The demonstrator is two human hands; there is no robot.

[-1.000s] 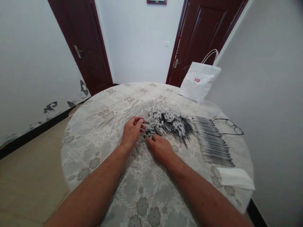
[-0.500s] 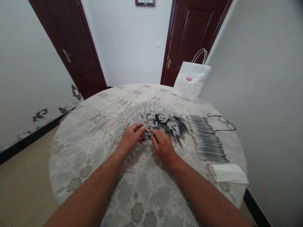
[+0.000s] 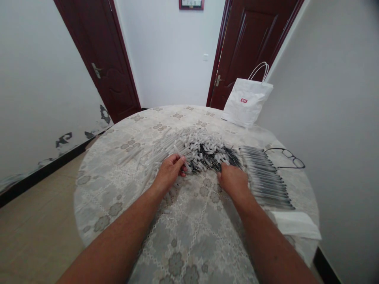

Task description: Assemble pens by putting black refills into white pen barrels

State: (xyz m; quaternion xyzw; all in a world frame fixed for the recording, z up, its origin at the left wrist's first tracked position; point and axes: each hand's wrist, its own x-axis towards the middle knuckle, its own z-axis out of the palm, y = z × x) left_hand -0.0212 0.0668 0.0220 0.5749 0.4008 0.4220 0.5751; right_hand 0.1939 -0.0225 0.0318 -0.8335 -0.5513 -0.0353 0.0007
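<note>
My left hand (image 3: 168, 171) is closed around a translucent pen barrel (image 3: 187, 166), which slants up between thumb and fingers. At the right front edge of the pile, my right hand (image 3: 235, 181) has its fingers curled down by the black pen refills (image 3: 233, 156). Its fingertips are partly hidden, so what they pinch cannot be made out. Small whitish pen caps (image 3: 207, 138) are heaped behind and among the refills. Loose clear barrels (image 3: 161, 149) spread out to the left, beyond my left hand. A row of pens (image 3: 266, 177) lies side by side to the right of my right hand.
Black-framed glasses (image 3: 291, 157) lie beyond the pen row. A folded white sheet (image 3: 296, 224) sits near the right table edge. At the back right stands a white paper bag (image 3: 247, 102). A patterned cloth (image 3: 174, 236) covers the round table, with a wall close on the right.
My right hand has left the barrel and moved right to the refills. My left hand keeps the barrel in about the same place. The whole view has shifted slightly.
</note>
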